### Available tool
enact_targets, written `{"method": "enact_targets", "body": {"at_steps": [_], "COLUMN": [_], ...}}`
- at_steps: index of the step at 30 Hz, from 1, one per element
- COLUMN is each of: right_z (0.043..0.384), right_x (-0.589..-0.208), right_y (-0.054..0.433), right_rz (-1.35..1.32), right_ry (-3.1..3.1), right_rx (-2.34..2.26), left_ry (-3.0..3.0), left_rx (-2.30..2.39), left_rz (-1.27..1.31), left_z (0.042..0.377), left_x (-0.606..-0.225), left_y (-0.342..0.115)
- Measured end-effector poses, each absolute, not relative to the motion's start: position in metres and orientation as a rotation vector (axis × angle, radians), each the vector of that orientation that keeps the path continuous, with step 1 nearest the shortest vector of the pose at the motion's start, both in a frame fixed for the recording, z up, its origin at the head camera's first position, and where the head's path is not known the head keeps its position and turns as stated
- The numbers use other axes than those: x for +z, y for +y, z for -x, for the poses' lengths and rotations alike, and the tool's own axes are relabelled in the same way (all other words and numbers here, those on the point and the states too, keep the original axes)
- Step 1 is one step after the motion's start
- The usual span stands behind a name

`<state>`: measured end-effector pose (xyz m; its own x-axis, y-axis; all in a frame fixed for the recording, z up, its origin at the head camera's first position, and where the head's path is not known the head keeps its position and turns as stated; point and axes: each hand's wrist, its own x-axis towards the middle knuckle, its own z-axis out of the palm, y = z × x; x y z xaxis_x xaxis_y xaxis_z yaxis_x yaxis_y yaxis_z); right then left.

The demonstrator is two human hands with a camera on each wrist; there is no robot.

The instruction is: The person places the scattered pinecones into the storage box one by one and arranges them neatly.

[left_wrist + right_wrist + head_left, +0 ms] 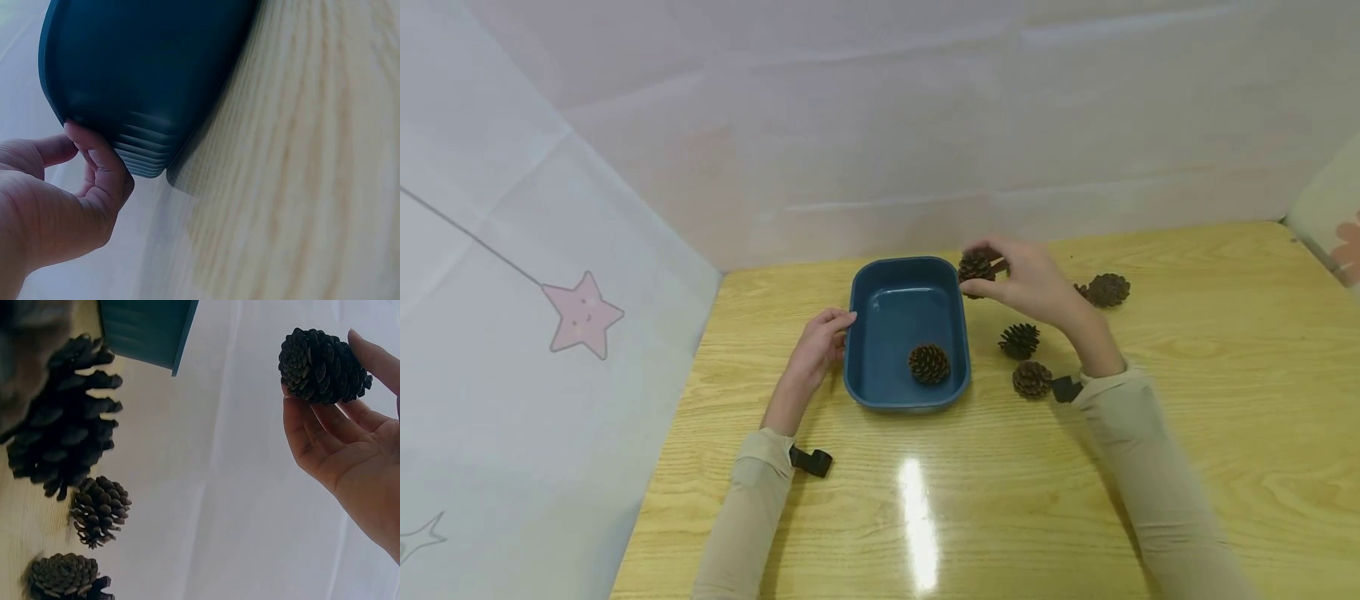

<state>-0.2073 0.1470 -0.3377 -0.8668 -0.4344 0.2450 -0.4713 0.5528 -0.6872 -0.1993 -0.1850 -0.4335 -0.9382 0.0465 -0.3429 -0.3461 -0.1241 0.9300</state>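
Observation:
A deep blue rectangular plastic bin (907, 333) stands on the table, with one pine cone (929, 364) lying near its front right corner. My left hand (820, 346) pinches the bin's left rim between thumb and fingers; the left wrist view shows the curled fingers (103, 162) against the bin's outer wall. Just beyond the bin's right rim, toward the back, my right hand (1026, 279) holds another pine cone (976, 268). In the right wrist view this cone (322, 365) sits off the table between thumb and fingertips.
Right of the bin, under my right forearm, lie an open-scaled dark pine cone (1019, 341) and a browner one (1032, 379). Farther right is another cone (1108, 290), with a further one partly hidden beside it. A pale wall sheet rises behind the wooden table (850, 500).

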Motion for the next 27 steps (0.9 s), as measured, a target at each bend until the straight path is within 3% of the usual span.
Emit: {"method": "enact_targets", "body": {"at_steps": [27], "right_z": [0.207], "right_x": [-0.352], "right_y": [0.124], "right_rz": [-0.921], "right_ry": [-2.736], "right_rx": [1.250], "left_ry": [1.908], "left_rx": [2.136], "left_rz": [0.338], "left_z": [0.200], "left_x": [-0.435], "left_y": [-0.185]}}
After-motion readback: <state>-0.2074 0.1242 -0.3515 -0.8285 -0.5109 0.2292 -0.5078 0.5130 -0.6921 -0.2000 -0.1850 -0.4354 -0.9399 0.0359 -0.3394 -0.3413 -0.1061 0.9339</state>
